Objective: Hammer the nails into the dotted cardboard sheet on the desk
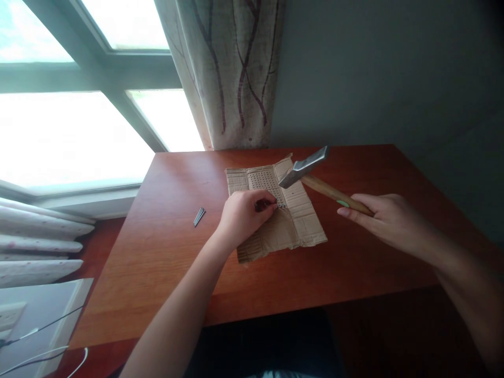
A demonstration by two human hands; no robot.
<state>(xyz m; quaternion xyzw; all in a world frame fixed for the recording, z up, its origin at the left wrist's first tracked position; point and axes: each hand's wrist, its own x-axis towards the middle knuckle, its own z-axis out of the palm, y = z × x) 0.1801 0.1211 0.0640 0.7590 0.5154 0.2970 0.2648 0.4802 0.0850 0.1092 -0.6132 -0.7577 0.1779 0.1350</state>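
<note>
My right hand (381, 212) is wrapped round the wooden handle of a hammer (325, 186). Its metal head is raised above the right part of a creased cardboard sheet (307, 220). Over the middle of that sheet, my left hand (248, 212) is closed in a pinch on what looks like a nail, mostly hidden by the fingers. The fingertips are at the near edge of a patch of small dark holes or dots (263, 181) in neat rows. Left of this hand, several loose nails (199, 216) lie together on the table.
The cardboard lies on a reddish-brown wooden table (157, 273). A patterned curtain (236, 68) hangs behind it, beside a bright window (59, 136) on the left. Cables (43, 352) and a wall socket (11, 317) show at the lower left.
</note>
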